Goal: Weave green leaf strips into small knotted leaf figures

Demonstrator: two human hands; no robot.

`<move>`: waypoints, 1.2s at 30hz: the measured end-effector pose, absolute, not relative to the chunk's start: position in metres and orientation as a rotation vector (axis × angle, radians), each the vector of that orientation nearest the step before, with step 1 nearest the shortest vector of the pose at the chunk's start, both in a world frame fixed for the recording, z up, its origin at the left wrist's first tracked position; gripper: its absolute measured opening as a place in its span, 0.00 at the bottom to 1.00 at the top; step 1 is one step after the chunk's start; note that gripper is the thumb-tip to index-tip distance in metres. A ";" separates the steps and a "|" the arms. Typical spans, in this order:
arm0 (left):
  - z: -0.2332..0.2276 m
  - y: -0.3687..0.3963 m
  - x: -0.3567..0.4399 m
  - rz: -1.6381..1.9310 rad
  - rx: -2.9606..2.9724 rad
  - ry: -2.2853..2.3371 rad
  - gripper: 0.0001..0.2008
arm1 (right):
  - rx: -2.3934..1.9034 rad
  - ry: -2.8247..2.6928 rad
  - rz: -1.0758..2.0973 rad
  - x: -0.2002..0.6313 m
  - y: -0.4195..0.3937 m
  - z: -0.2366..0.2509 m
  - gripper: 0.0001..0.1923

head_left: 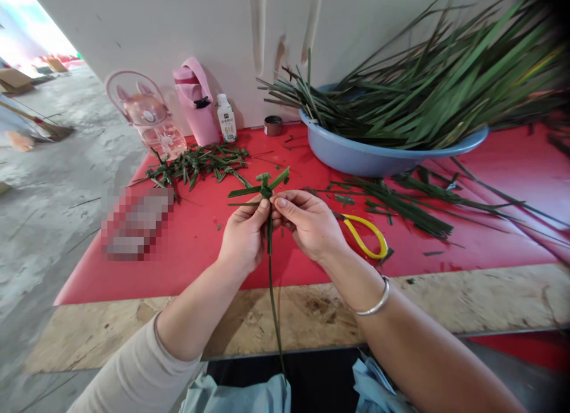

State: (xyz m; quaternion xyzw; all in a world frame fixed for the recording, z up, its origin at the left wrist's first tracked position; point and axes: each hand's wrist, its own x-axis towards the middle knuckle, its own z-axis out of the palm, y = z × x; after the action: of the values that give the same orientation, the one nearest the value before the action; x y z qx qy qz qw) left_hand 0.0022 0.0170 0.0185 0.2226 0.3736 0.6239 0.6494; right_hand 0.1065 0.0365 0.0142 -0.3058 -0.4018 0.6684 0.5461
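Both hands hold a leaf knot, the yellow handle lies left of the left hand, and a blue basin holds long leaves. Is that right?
One slip: the head view shows the yellow handle lying right of the right hand, not left of the left hand. The rest stands.

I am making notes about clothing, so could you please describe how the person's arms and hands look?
The left hand and right hand wear no gloves. A pale beige sleeve partly covers the left arm; a silver-coloured bangle circles the right.
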 end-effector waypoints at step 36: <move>0.015 0.009 0.010 1.510 0.573 0.920 0.10 | -0.849 -0.890 1.799 0.117 0.035 0.031 0.11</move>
State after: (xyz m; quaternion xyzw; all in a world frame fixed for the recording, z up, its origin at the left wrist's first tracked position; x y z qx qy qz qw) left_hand 0.0099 0.0093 0.0153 0.2472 0.3967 0.6509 0.5982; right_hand 0.1168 0.0347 0.0307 -0.3452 -0.3621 0.7319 0.4627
